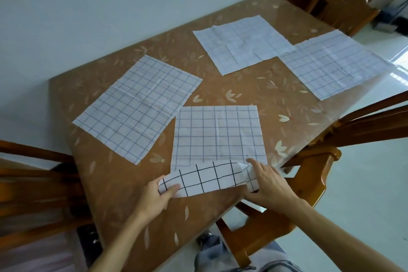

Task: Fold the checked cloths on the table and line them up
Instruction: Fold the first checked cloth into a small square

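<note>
Several white checked cloths lie flat on the brown leaf-patterned table. The nearest cloth has its near edge lifted and curled over toward the far side, showing darker lines. My left hand pinches that edge's left corner. My right hand grips its right corner. A second cloth lies spread out to the left, touching the nearest one at a corner. Two more cloths, one at the far middle and one at the far right, overlap slightly and lie unfolded.
Wooden chairs stand on the right, on the left and beyond the far end. A pale wall runs behind the table's left side. My legs in jeans show below the table's near corner.
</note>
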`<move>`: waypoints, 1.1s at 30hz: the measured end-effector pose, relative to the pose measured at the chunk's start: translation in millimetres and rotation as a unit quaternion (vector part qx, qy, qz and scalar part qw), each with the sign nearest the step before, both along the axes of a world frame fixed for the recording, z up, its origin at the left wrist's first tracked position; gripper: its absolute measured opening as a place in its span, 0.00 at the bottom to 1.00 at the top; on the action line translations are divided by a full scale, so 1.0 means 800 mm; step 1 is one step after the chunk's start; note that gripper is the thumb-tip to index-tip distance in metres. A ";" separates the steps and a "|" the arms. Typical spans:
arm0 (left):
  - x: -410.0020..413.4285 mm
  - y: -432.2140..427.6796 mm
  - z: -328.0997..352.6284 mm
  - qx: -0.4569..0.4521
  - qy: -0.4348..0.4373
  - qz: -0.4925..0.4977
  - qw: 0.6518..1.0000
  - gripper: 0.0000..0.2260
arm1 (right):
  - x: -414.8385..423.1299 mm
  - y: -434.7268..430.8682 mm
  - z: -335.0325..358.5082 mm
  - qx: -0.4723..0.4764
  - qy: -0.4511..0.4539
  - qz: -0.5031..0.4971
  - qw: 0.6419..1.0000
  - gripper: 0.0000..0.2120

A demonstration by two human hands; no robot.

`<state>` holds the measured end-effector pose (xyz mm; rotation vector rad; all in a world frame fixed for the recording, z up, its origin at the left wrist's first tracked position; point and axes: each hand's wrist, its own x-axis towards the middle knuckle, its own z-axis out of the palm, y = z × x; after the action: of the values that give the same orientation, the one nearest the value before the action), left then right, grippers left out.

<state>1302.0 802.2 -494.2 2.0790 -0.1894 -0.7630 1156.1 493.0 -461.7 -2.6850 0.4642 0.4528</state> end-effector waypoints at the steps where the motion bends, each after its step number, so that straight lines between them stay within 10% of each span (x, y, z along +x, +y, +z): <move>1: 0.002 -0.002 0.000 -0.013 0.003 0.008 1.000 0.27 | 0.002 -0.001 0.001 -0.003 -0.008 -0.006 1.000 0.44; 9: 0.006 -0.031 0.018 -0.036 0.016 0.057 0.998 0.06 | 0.025 -0.046 0.000 0.007 -0.049 -0.102 0.993 0.29; 19: 0.023 -0.088 0.021 -0.003 0.002 0.194 0.981 0.08 | 0.095 -0.129 -0.022 0.187 -0.029 -0.221 0.957 0.18; 23: 0.029 -0.097 0.001 0.034 0.038 0.210 0.976 0.27 | 0.134 -0.159 -0.038 0.213 -0.046 -0.250 0.943 0.18; 33: 0.012 -0.135 -0.037 0.140 0.016 0.232 0.963 0.21 | 0.207 -0.200 -0.081 0.235 -0.046 -0.240 0.941 0.21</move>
<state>1311.5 693.8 -523.7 2.2496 0.4355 -0.5547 1321.7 333.2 -526.7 -2.0336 0.8356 0.2500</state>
